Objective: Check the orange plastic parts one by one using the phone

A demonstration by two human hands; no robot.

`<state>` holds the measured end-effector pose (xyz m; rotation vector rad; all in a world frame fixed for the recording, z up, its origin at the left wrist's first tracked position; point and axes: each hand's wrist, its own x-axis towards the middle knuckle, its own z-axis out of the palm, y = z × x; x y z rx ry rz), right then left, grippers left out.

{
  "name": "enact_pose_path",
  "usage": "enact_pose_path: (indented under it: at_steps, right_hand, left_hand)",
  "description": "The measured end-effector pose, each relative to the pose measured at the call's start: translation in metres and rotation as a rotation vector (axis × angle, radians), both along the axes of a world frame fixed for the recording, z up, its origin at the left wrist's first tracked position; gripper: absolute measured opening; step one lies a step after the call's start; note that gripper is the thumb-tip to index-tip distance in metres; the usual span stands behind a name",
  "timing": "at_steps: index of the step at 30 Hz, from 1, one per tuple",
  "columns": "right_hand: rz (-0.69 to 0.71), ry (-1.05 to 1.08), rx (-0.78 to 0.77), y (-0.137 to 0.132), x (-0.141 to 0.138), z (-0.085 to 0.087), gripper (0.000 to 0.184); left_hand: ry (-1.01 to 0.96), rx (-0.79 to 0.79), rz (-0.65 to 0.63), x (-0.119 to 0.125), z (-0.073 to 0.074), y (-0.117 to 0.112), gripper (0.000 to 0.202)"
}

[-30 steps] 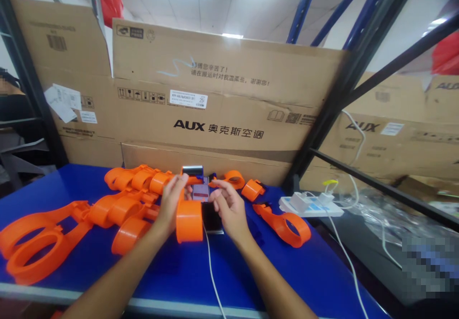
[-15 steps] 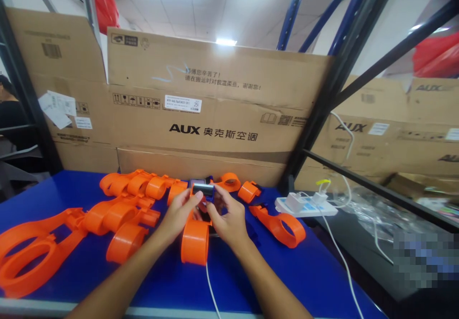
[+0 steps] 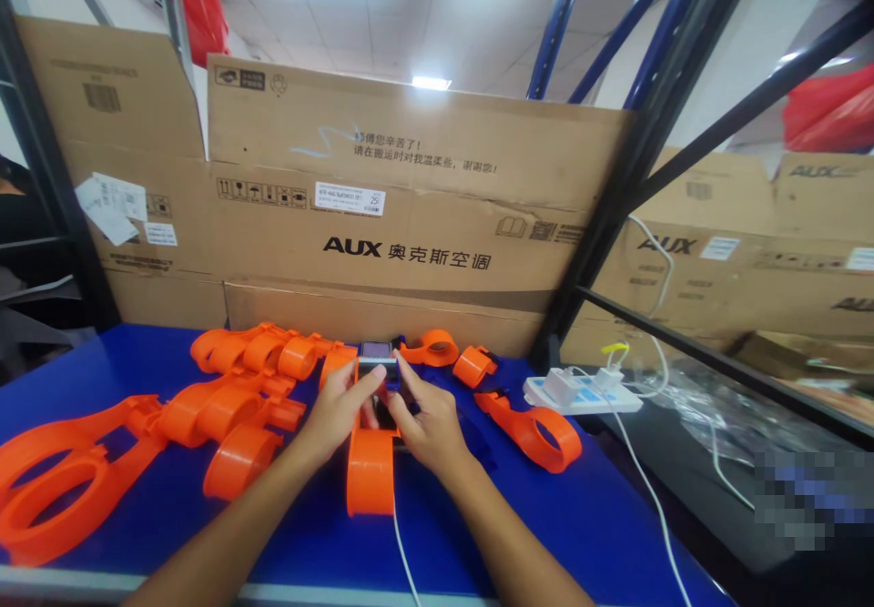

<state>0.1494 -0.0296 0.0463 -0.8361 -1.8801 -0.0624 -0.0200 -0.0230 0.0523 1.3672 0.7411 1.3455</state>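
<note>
My left hand (image 3: 340, 409) is closed around the left side of an orange tape dispenser (image 3: 370, 475), its thumb lying by the toothed metal edge at the far end. The dispenser's wide curved loop points toward me. On the other side my right hand (image 3: 431, 418) grips the same end, thumb and fingers at a dark blue part (image 3: 392, 376) there. Fingers partly hide the middle of the dispenser. Just beyond the hands sits a small device with a grey screen (image 3: 376, 350), partly covered.
Several orange dispenser frames (image 3: 225, 411) lie in rows on the left of the blue table (image 3: 307, 543). More orange pieces (image 3: 539, 434) and dark blue parts lie to the right. A white power strip (image 3: 584, 393) with cables stands at the right edge. Behind is a cardboard wall (image 3: 410, 197).
The dispenser's far end has tipped, and its loop hangs slightly lower. The right fingers have shifted a little down and left, and more of the screen device shows.
</note>
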Motion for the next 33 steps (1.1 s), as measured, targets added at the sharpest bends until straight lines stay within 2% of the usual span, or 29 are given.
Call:
enact_pose_path:
  at_steps: [9, 16, 22, 28, 33]
  right_hand:
    - [-0.034, -0.087, 0.021, -0.003, 0.002, 0.004, 0.054]
    - [-0.02, -0.071, 0.012, -0.003, 0.002, 0.003, 0.054]
    - [0.028, -0.007, -0.065, 0.0, 0.003, 0.008, 0.057]
    - [0.092, -0.007, -0.023, 0.002, 0.008, 0.012, 0.052]
    - [0.057, -0.098, 0.025, 0.006, 0.008, 0.004, 0.049]
  left_hand:
    - [0.028, 0.037, 0.001, 0.0, 0.0, 0.0, 0.036]
    - [0.025, 0.022, 0.001, 0.0, 0.0, 0.0, 0.037]
    - [-0.16, -0.181, -0.062, 0.004, 0.001, -0.003, 0.039]
    - [-0.45, -0.407, -0.139, 0.006, 0.007, -0.001, 0.038]
    - [-0.463, -0.374, -0.116, 0.006, 0.009, -0.001, 0.033]
